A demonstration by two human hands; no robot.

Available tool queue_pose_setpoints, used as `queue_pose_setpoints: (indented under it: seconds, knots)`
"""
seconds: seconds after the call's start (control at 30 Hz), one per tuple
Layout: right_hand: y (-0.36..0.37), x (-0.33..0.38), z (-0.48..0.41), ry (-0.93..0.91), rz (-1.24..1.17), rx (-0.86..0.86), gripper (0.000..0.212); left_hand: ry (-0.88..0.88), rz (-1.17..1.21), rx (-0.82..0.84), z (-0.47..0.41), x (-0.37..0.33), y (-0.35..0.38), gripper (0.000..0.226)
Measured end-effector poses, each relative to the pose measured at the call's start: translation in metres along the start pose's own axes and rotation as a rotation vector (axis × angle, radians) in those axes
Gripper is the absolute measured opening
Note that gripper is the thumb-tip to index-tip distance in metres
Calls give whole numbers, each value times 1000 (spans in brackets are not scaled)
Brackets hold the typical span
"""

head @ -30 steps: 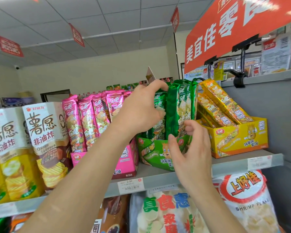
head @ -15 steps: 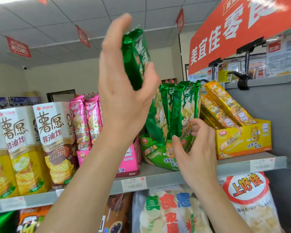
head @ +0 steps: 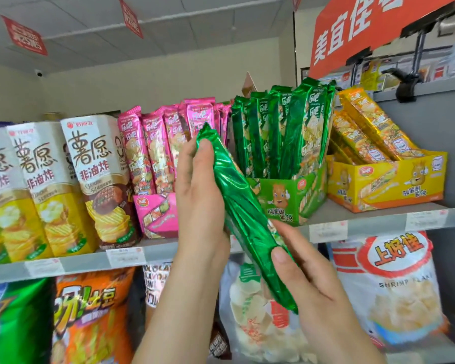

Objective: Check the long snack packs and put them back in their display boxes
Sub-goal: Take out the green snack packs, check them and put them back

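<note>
A long green snack pack lies slanted in front of the shelf, held by both hands. My left hand grips its upper end, thumb on the foil. My right hand holds its lower end, thumb pressed on the pack. Behind it stands the green display box with several upright green packs. To its left is a pink display box with pink packs. On the right, a yellow display box holds leaning yellow packs.
Tall chip cartons stand left on the grey shelf. Large snack bags fill the shelf below. An orange sign and a black clip hang above right.
My left hand lifted one green pack out of the green box, raised it, then brought it down in front. My right hand left the box and took the pack's lower end.
</note>
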State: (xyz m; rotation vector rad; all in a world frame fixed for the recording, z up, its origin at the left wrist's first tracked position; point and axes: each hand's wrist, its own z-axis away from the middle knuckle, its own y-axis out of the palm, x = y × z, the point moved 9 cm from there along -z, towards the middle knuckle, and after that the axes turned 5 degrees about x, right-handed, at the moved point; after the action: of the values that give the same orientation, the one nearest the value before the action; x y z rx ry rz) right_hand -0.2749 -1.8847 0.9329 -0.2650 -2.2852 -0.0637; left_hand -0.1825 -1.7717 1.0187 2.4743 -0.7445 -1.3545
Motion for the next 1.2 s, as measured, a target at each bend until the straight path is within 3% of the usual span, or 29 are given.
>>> queue_pose_setpoints:
  seconds: [0.07,0.13,0.33,0.5,0.57,0.73,0.83,1.0,1.1,1.2]
  knots:
    - [-4,-6,4,38,-46,-4,37,-68,68,24,1,9,-2,9]
    - [-6,-7,7,58,-63,-4,36,-66,54,45,3,10,-1,21]
    - [-10,-11,12,136,-83,0,39,-41,100,62,4,13,-1,22]
    - [15,-11,17,277,-441,290,52,-105,244,106,9,23,12,15]
    - [19,-9,19,272,-472,327,53,-126,300,135,11,27,15,19]
    - [8,-10,19,272,-513,176,58,-245,413,311,14,34,29,66]
    - [11,-5,17,250,-575,142,54,-178,365,457,21,30,39,52]
    - [6,-4,14,214,-633,54,55,-192,272,552,40,43,45,41]
    - [0,-10,12,194,-524,11,60,-190,271,525,44,48,41,37]
    - [-9,-14,13,153,-242,-89,53,-123,167,391,37,47,30,31]
